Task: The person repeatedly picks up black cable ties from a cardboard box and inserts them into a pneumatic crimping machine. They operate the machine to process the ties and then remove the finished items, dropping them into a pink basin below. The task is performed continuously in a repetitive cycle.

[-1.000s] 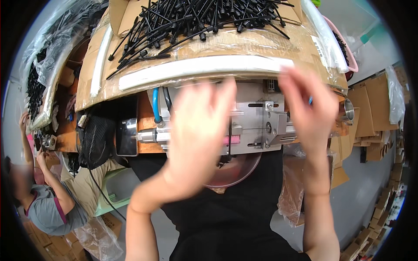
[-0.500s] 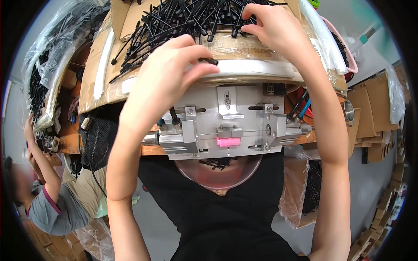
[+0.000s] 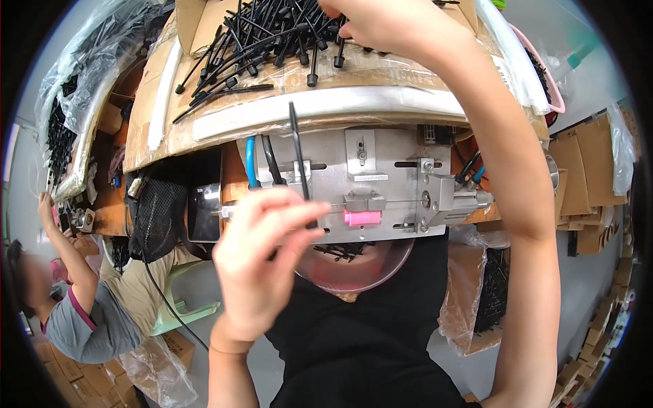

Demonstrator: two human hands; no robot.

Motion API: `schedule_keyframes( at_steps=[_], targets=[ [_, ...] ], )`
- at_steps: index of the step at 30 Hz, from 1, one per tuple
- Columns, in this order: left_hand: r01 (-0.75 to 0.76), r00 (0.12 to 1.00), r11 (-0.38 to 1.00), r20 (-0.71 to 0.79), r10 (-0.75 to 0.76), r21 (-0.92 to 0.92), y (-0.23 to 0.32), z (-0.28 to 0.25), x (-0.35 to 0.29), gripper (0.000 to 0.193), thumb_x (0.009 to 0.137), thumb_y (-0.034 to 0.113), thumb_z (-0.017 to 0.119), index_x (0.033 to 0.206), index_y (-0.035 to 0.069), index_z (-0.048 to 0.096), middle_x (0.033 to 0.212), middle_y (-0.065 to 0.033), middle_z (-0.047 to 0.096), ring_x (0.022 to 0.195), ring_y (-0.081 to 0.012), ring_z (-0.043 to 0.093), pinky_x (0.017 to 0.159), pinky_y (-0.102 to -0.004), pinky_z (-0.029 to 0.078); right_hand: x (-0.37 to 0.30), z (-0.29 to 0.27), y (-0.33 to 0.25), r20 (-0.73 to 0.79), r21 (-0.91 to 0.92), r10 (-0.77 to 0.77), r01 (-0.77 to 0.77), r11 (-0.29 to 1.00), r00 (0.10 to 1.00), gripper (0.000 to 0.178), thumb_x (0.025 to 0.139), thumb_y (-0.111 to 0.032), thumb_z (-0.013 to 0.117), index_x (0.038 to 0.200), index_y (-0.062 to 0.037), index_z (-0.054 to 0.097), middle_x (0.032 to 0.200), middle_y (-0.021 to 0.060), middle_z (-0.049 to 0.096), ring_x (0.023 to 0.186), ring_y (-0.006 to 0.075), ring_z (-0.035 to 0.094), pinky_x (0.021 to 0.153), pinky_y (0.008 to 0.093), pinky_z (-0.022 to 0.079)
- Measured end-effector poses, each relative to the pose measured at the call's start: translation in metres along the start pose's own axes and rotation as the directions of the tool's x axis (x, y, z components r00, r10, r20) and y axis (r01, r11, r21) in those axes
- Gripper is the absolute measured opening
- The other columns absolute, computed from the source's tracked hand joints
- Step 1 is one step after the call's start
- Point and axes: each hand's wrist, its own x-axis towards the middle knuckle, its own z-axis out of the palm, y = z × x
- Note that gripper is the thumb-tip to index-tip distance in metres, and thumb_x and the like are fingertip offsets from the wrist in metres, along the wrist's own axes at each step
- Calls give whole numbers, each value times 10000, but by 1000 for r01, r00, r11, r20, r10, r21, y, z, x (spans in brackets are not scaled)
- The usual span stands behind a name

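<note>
head view, left hand pinching black rod

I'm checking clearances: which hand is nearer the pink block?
Left. The left hand, holding a black rod, is left of the pink block, apart from it; the right hand is farther off, beyond it at the pile of black rods.

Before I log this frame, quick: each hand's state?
Left hand: closed, holding a black rod.
Right hand: at the rod pile; open or closed, cannot tell.
</note>
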Motion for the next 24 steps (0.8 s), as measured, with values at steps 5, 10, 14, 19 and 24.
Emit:
schedule_keyframes(
  at_steps=[5, 10, 14, 19, 24],
  targets=[
    [0, 996, 999, 86, -4, 47, 6, 32, -47, 555, 682, -106, 726, 1208, 53, 647, 958, -100, 600, 867, -252, 579, 772, -347, 496, -2, 4, -16, 54, 103, -241, 235, 967, 969, 95, 791, -74, 609, 835, -23, 676, 763, 202, 677, 742, 348, 690, 659, 434, 549],
    [-155, 960, 945, 268, 76, 286, 1, 74, -70, 717, 708, -79, 596, 1400, -99, 409, 982, -124, 511, 851, -247, 510, 820, -339, 473, -5, 4, -10, -262, 606, -122, 262, 751, 957, 193, 901, -117, 624, 1014, 32, 671, 802, 228, 689, 740, 284, 708, 631, 368, 564],
    [-175, 951, 914, 304, 60, 366, 1, 86, -66, 730, 707, -72, 598, 1406, -102, 393, 951, -111, 486, 849, -233, 509, 830, -321, 478, -39, -67, -16, 76, 953, 551, -222, 205, 831, 231, 935, -155, 633, 1040, 47, 673, 860, 179, 717, 847, 234, 713, 650, 320, 595],
    [-176, 947, 891, 319, 37, 419, -2, 85, -65, 726, 708, -62, 602, 1402, -108, 392, 957, -102, 494, 848, -230, 513, 832, -312, 481, -103, -44, 5, -189, 975, 634, 66, 212, 750, 154, 875, -63, 657, 1005, 1, 607, 880, 119, 681, 641, 158, 591, 597, 263, 469],
    [-171, 947, 900, 319, 38, 400, 0, 67, -54, 688, 728, -30, 609, 1392, -61, 433, 944, -112, 499, 866, -241, 513, 814, -316, 477, -191, -11, -78, -321, 890, 421, 118, 441, 849, 291, 728, 87, 761, 983, 37, 629, 889, 143, 679, 777, 224, 645, 703, 303, 547]
  ],
)
